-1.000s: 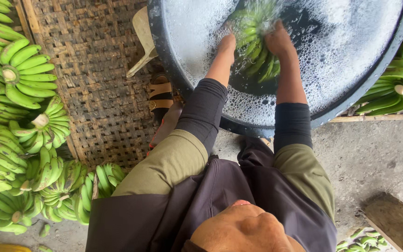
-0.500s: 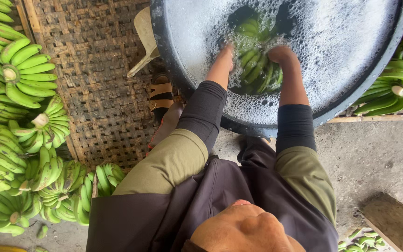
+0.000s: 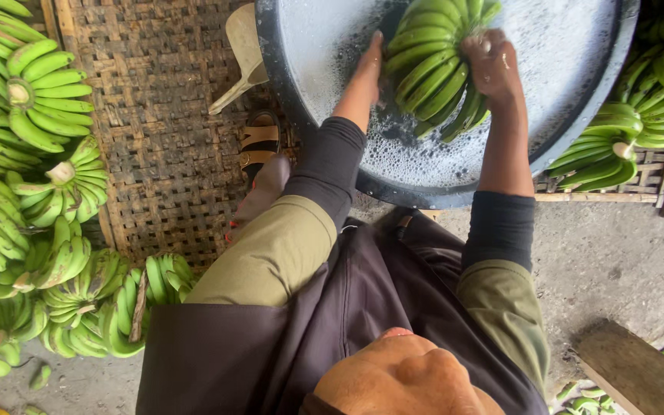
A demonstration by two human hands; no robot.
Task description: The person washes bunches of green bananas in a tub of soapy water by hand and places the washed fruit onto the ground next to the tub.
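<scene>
Here, from the head camera: a bunch of green bananas [image 3: 432, 65] lifted over the soapy water of a dark round basin [image 3: 578, 115], dripping foam. Right hand [image 3: 493, 65] clenched around one side of the bunch; left hand [image 3: 369, 65] pressed flat against the other, steadying rather than clasping. Probably mid-wash. Heaps of bananas [image 3: 32, 192] lying on the woven mat [image 3: 163, 131], more bananas [image 3: 639, 107] beside the basin; impossible to tell which are washed.
</scene>
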